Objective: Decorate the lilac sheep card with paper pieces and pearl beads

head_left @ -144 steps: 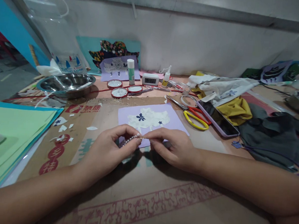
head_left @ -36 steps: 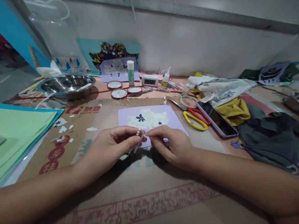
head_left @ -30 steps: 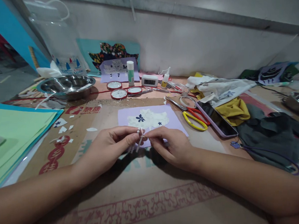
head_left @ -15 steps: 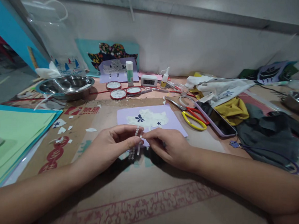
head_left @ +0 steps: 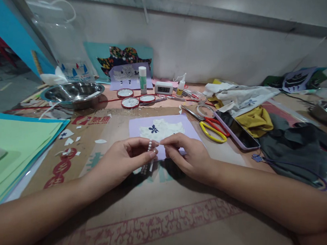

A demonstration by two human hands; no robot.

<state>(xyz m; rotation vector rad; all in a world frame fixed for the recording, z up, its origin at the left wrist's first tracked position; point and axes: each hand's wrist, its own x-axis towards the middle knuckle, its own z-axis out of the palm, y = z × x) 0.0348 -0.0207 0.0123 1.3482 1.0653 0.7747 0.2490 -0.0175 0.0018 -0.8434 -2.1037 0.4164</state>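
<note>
My left hand (head_left: 130, 153) pinches a strip of pearl-like beads (head_left: 150, 144), whose lower end hangs below the thumb beside a narrow white strip (head_left: 151, 165). Close by on the right, my right hand (head_left: 189, 152) is closed, thumb against forefinger, on something thin that spans the small gap to the left fingertips; it is too fine to name. Under both hands lies a lilac sheet (head_left: 136, 126) bearing a white fabric cutout (head_left: 166, 126) with a dark blue flower (head_left: 153, 129). Part of this cutout is hidden by my right hand.
Scissors with yellow handles (head_left: 213, 133) and a phone (head_left: 235, 129) lie to the right. Behind stand a glue stick (head_left: 142, 80), a small clock (head_left: 163, 87), a glue bottle (head_left: 181, 85) and round red-rimmed dishes (head_left: 130, 102). A metal bowl (head_left: 73, 93) and green paper (head_left: 19, 142) are left.
My right fingertips have risen and drawn slightly away from the left ones, opening a small gap with a thin thing across it. My left hand stays nearly in place with the beads.
</note>
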